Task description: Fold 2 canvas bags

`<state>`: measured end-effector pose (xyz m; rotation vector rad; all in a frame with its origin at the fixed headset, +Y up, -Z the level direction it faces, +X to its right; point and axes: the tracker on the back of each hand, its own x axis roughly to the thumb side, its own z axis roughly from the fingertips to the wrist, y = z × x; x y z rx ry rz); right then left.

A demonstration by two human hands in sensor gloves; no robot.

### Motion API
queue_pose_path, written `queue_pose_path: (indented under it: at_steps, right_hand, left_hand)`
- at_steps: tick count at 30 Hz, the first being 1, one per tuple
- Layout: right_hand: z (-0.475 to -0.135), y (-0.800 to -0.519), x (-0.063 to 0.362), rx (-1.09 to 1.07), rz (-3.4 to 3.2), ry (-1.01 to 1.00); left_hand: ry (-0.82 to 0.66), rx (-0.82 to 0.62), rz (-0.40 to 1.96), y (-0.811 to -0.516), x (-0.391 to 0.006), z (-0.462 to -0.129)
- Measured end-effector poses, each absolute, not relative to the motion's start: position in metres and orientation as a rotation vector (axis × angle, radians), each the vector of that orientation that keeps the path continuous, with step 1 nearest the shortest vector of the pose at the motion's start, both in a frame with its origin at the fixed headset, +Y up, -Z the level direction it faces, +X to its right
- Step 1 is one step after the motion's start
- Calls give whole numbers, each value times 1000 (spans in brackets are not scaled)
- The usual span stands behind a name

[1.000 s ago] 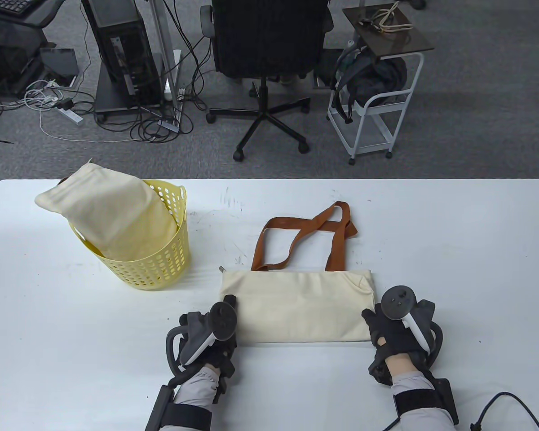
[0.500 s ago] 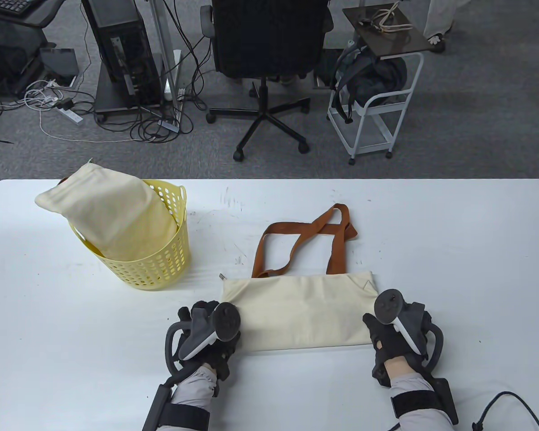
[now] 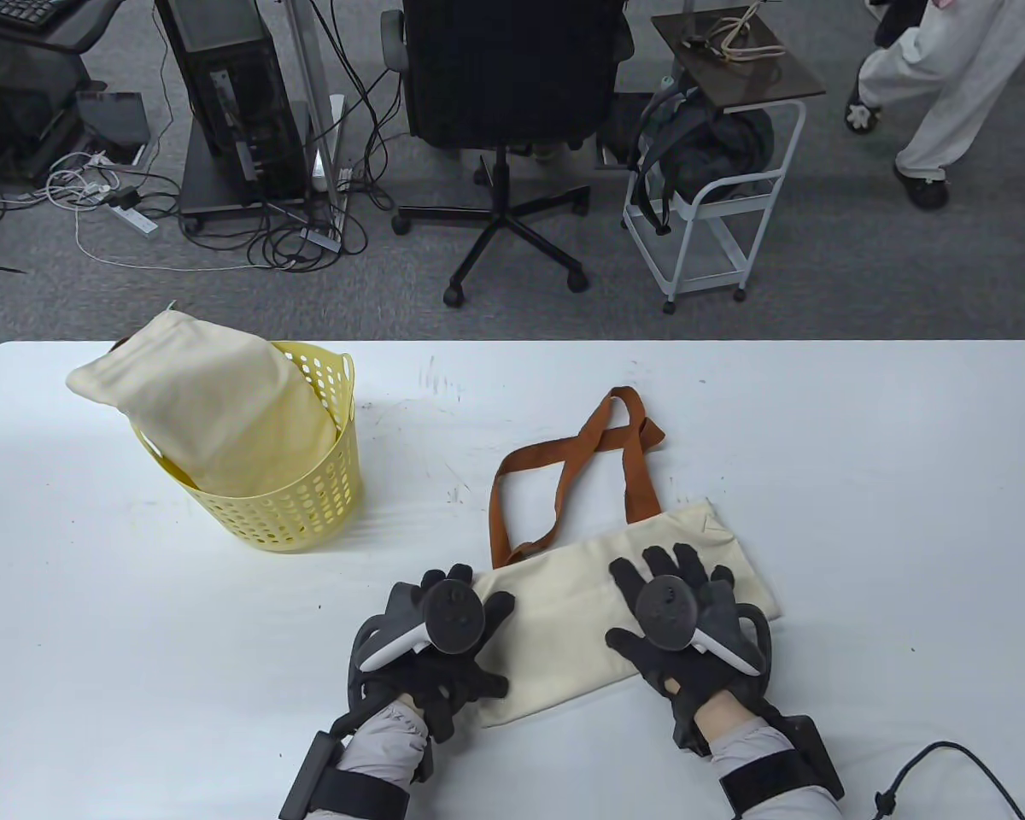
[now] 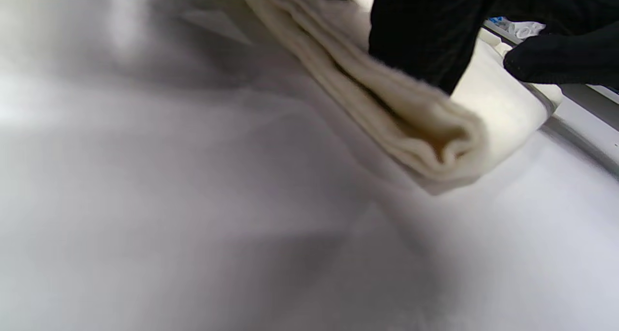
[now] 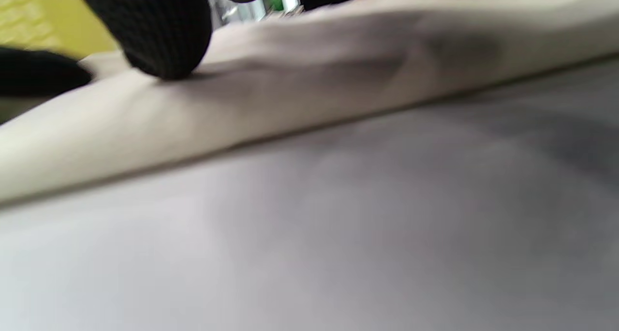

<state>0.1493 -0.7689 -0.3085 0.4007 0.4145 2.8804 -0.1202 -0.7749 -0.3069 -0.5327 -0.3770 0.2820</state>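
Hands lie flat: we press our left hand [image 3: 444, 636] and right hand [image 3: 679, 619], fingers spread and grasping nothing, on the folded canvas bag [image 3: 581, 598] on the tabletop [image 3: 863, 512], probably to flatten its crease; the second bag [image 3: 205, 410] waits in the basket [image 3: 307, 504].

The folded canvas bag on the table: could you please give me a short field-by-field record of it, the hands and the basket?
bag on table: folded canvas bag, cream, lying flat and skewed, right end farther from the person
straps: brown straps crossed on the table beyond the bag
left hand: left hand rests on the bag's left end, fingers spread
right hand: right hand rests flat on the bag's right half, fingers spread
fold: layered edge shows in the left wrist view
second bag: cream bag sticking out of the yellow basket
surface: white table
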Motion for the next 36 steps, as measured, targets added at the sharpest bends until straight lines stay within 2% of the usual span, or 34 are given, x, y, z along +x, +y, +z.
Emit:
queue_pose_path:
  at_steps: [2, 7, 14, 20, 26, 29, 32, 33, 34, 36]
  right_hand:
    - [-308, -776, 146, 419, 2905, 498]
    - [-318, -786, 167, 236, 2781, 667]
    - [-320, -776, 191, -9, 2777, 525]
    - [-315, -761, 187, -99, 2891, 362]
    - [-318, -756, 177, -187, 3027, 357]
    - [-326, -756, 166, -171, 3104, 436]
    - [-348, -742, 152, -199, 3110, 857]
    - [-355, -735, 146, -182, 3048, 922]
    - [-361, -729, 139, -115, 2979, 893]
    - [-371, -720, 119, 134, 2826, 690]
  left_hand:
    - [-374, -531, 273, -775, -121, -307]
    - [-356, -514, 272, -774, -129, -309]
    - [-334, -486, 380, -770, -141, -312]
    - [-342, -448, 403, -768, -140, -311]
    - [-345, -452, 414, -768, -141, -313]
    - [-340, -464, 441, -769, -143, -314]
    - [-337, -477, 465, -770, -145, -315]
    - [-338, -481, 469, -770, -145, -315]
    - [-339, -484, 471, -770, -145, -315]
    - [-340, -488, 474, -770, -145, -314]
